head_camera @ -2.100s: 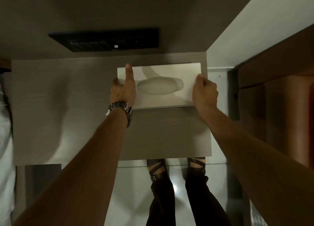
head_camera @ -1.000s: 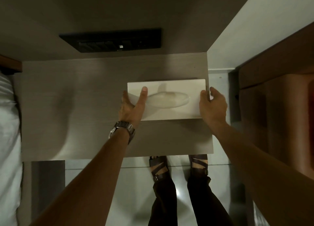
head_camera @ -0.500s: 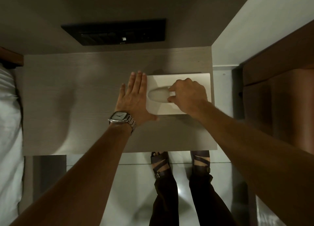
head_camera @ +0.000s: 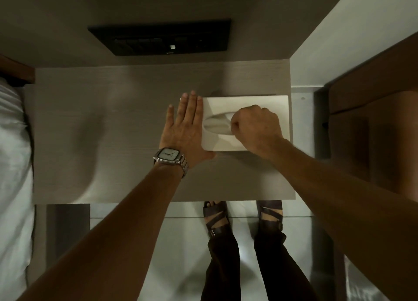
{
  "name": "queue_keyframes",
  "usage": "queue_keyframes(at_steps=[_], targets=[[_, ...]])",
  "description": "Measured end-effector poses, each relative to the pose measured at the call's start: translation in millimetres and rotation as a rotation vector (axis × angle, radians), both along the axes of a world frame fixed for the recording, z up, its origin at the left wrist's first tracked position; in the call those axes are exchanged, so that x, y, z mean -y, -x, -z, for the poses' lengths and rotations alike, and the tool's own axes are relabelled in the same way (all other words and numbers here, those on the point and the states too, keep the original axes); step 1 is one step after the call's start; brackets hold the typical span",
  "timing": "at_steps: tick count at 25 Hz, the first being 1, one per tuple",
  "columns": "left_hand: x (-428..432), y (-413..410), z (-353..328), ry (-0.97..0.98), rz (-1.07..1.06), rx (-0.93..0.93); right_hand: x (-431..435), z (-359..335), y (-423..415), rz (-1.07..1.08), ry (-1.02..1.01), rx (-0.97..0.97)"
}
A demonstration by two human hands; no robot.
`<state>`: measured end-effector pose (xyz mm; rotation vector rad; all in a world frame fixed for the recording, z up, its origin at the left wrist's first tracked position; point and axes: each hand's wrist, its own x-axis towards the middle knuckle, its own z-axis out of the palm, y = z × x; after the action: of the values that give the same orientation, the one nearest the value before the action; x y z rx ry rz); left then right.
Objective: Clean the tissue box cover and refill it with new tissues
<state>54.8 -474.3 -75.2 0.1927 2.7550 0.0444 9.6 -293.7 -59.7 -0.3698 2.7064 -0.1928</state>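
A white tissue box cover [head_camera: 280,106] lies flat on the grey bedside table [head_camera: 113,131], close to its right edge. Its oval slot shows folded tissue [head_camera: 218,125] inside. My left hand [head_camera: 185,129], wearing a wristwatch, rests flat on the table with fingers straight, pressed against the cover's left end. My right hand [head_camera: 255,126] sits over the slot with fingers curled, pinching at the tissue in the opening. The right half of the slot is hidden under that hand.
A black switch panel [head_camera: 160,37] is set in the wall behind the table. A bed with white linen [head_camera: 13,165] lies at the left. A brown wooden unit [head_camera: 373,120] stands at the right. My sandalled feet [head_camera: 217,217] stand on the pale floor below the table's front edge.
Both hands first held the cover at its ends and slid it toward the right. Then my left hand went flat against its left end and my right hand moved onto the slot and curled tighter.
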Motion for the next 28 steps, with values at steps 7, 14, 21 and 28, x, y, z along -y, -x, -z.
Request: queue_keyframes(at_steps=[7, 14, 21, 28], targets=[[-1.9, -0.3, 0.1, 0.028, -0.006, -0.017, -11.9, -12.4, -16.7, 0.149, 0.339, -0.076], [-2.1, -0.6, 0.7, 0.047, -0.005, 0.001, -21.1, -13.9, -25.7, 0.207, 0.517, -0.174], [-3.3, -0.1, -2.2, 0.042, -0.007, 0.020, -24.1, -10.1, -32.7, 0.284, 0.581, -0.123], [-7.5, -6.6, -24.8, -0.018, -0.025, -0.009, -47.2, -37.0, -51.7, 0.504, 0.750, -0.220]])
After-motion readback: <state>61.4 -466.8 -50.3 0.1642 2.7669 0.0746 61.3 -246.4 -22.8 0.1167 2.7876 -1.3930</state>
